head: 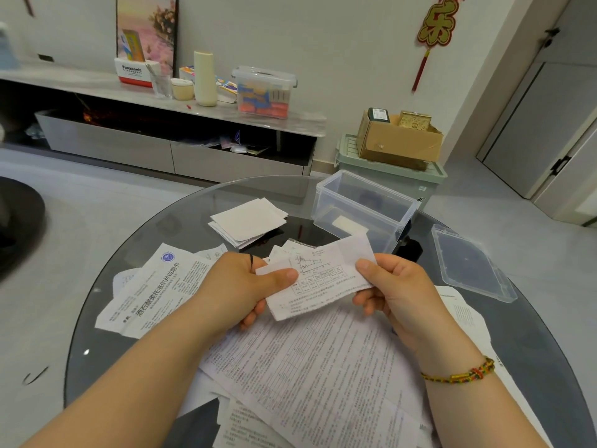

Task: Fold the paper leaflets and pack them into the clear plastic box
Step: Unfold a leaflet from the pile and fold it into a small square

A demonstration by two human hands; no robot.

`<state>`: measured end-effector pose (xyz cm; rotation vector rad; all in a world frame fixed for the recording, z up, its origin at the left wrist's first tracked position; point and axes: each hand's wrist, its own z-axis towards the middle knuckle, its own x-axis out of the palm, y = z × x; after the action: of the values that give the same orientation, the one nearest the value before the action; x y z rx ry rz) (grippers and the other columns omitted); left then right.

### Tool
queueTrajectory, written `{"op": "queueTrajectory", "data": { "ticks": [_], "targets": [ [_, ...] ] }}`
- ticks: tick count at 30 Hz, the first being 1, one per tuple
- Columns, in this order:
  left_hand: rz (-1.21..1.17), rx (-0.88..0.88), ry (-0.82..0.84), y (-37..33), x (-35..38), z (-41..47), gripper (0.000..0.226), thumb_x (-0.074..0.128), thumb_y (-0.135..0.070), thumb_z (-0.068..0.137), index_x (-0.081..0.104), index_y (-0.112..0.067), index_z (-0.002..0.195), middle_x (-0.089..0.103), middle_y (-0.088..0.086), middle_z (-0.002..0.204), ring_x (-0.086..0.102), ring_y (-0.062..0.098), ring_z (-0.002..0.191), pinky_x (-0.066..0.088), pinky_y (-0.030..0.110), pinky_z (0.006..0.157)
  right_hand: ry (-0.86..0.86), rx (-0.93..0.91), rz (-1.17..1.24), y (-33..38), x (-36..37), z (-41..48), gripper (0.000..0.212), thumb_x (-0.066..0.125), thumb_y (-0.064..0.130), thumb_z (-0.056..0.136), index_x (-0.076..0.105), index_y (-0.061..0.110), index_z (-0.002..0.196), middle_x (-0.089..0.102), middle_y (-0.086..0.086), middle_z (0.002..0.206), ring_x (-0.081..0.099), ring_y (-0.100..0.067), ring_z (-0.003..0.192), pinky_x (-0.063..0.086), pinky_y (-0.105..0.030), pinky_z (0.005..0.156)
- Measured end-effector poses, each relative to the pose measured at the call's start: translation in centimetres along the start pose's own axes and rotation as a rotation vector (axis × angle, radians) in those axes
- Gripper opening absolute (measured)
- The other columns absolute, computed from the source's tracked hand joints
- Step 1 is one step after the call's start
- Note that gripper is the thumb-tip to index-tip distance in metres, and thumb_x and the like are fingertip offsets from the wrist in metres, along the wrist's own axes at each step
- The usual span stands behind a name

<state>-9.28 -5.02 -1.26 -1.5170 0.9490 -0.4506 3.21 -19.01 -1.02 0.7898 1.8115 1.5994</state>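
A partly folded printed leaflet (318, 278) is held above the round glass table (129, 273). My left hand (248, 286) pinches its left end between thumb and fingers. My right hand (392, 286) pinches its right end. Several unfolded leaflets (316, 367) lie spread under my hands, with a large one (151, 292) at the left. A small stack of folded white leaflets (247, 221) sits further back. The clear plastic box (363, 206) stands open at the back right with one folded leaflet (349, 225) inside. Its clear lid (470, 263) lies flat to the right.
Beyond the table, a low TV cabinet (161, 143) carries a lidded storage box (263, 92), a cream bottle (205, 79) and small items. A green bin (387, 166) topped by a cardboard box (399, 140) stands behind the table. A door (542, 124) is at the right.
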Motion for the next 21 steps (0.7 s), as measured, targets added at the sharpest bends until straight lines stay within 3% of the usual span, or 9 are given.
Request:
{"op": "queueTrajectory", "data": {
  "ticks": [4, 6, 9, 13, 15, 21],
  "targets": [
    [0.118, 0.092, -0.099, 0.0, -0.2, 0.3, 0.045, 0.060, -0.030, 0.084, 0.042, -0.009, 0.049, 0.045, -0.003, 0.030, 0.038, 0.004, 0.026, 0.037, 0.015, 0.037, -0.028, 0.017, 0.007, -0.1, 0.0, 0.2, 0.020, 0.045, 0.006, 0.093, 0.063, 0.011, 0.086, 0.069, 0.001, 0.062, 0.057, -0.005, 0.043, 0.044, -0.014, 0.039],
    [0.131, 0.126, -0.169, 0.1, -0.9, 0.6, 0.041, 0.058, -0.031, 0.085, 0.050, -0.011, 0.051, 0.053, -0.005, 0.039, 0.046, 0.003, 0.035, 0.042, 0.019, 0.048, -0.057, 0.029, -0.011, 0.0, -0.2, 0.4, 0.022, 0.043, 0.004, 0.094, 0.062, 0.013, 0.087, 0.069, -0.002, 0.072, 0.058, -0.010, 0.050, 0.048, -0.015, 0.044],
    [0.226, 0.171, -0.280, 0.5, -2.1, 1.2, 0.029, 0.054, -0.031, 0.088, 0.058, -0.017, 0.063, 0.062, -0.004, 0.064, 0.057, 0.014, 0.066, 0.042, 0.028, 0.063, -0.093, 0.052, -0.043, 0.4, -0.4, 0.9, 0.025, 0.042, 0.002, 0.093, 0.060, 0.016, 0.085, 0.067, -0.005, 0.081, 0.058, -0.017, 0.063, 0.051, -0.014, 0.048],
    [0.423, 0.201, -0.359, 1.1, -3.7, 1.9, 0.011, 0.049, -0.025, 0.091, 0.058, -0.024, 0.085, 0.053, -0.008, 0.100, 0.050, 0.014, 0.095, 0.034, 0.024, 0.078, -0.074, 0.028, -0.145, 2.3, 0.2, 2.2, 0.024, 0.043, -0.001, 0.092, 0.059, 0.015, 0.088, 0.066, -0.004, 0.083, 0.060, -0.016, 0.069, 0.052, -0.014, 0.052],
    [0.512, 0.187, -0.367, 1.5, -4.6, 2.5, 0.015, 0.047, -0.022, 0.092, 0.060, -0.023, 0.098, 0.049, -0.007, 0.115, 0.048, 0.014, 0.107, 0.032, 0.024, 0.081, -0.074, 0.003, -0.182, 3.4, 1.0, 3.4, 0.020, 0.042, -0.002, 0.092, 0.057, 0.012, 0.091, 0.064, -0.004, 0.085, 0.061, -0.014, 0.070, 0.053, -0.015, 0.053],
    [0.621, 0.051, -0.304, 2.2, -5.8, 3.1, 0.031, 0.044, -0.022, 0.094, 0.051, -0.020, 0.124, 0.040, -0.002, 0.136, 0.045, 0.022, 0.120, 0.037, 0.032, 0.094, -0.035, 0.011, -0.311, 4.8, 5.7, 8.9, 0.016, 0.042, -0.004, 0.091, 0.053, 0.007, 0.094, 0.061, -0.019, 0.112, 0.058, -0.018, 0.070, 0.050, -0.015, 0.047]
  ]
}}
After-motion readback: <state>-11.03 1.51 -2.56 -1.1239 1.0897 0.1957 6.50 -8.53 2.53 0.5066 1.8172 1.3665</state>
